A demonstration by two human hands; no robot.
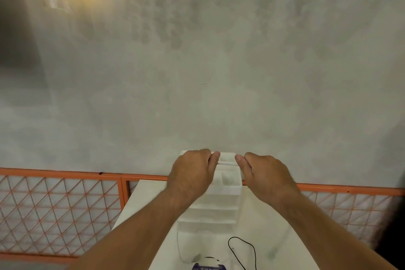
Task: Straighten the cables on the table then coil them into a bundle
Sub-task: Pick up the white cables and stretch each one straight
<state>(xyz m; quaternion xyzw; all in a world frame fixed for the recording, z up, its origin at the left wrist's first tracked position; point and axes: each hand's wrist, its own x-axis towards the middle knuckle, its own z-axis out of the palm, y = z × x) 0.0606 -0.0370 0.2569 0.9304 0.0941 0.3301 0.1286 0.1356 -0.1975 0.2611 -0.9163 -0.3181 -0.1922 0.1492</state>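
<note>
The left hand [192,173] and right hand [263,173] pinch a thin white cable [228,164] taut between them above a white plastic drawer unit [219,208]. A thin black cable [243,247] loops nearer on the white table [146,199].

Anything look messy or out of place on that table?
Only the black cable: it lies on the table in a loose, crooked loop, neither straightened nor bundled. The left hand and right hand pinch a white cable taut between them. Nothing looks spilled or broken.
</note>
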